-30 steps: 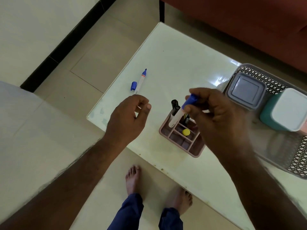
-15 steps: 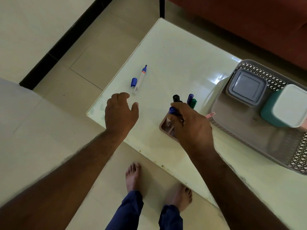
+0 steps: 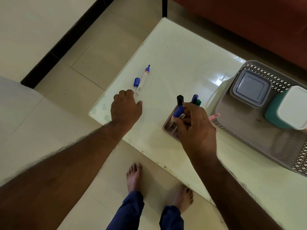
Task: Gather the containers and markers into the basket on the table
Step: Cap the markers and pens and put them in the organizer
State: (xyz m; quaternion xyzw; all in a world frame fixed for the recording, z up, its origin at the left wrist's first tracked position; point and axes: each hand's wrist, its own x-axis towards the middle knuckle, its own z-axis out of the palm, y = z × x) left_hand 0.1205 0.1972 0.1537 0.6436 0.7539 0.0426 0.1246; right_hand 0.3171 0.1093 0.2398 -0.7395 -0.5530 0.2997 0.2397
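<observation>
Left grip (image 3: 126, 108): palm down over the near-left corner of the worktop (image 3: 179, 52), fingers curled under, thumb out to the right, holding nothing; knuckles just short of the uncapped marker.
Uncapped marker (image 3: 142, 79): white barrel, blue tip pointing away, lying flat on the worktop.
Loose blue cap (image 3: 136, 82): flat on the worktop, just left of that marker's barrel.
Pink organiser (image 3: 171, 124): small compartmented holder standing on the worktop, largely hidden by the right hand.
Right grip (image 3: 195, 130): above the organiser, fingers curled round a blue-capped marker (image 3: 178, 112), pinching it; the marker leans cap-up with its lower end down in the organiser.
Black marker (image 3: 179, 99), second blue marker (image 3: 194, 98) and green marker (image 3: 198, 102): upright in the organiser's far side, caps up.
Pink item (image 3: 214, 116): small, between the right hand and the basket; kind cannot be told.
Basket (image 3: 272, 77): grey lattice-walled, on the worktop at the right, just beside the organiser.
Grey container (image 3: 250, 88): lidded, inside the basket's far corner.
Teal container (image 3: 289, 107): white lid, inside the basket, right of the grey one.
</observation>
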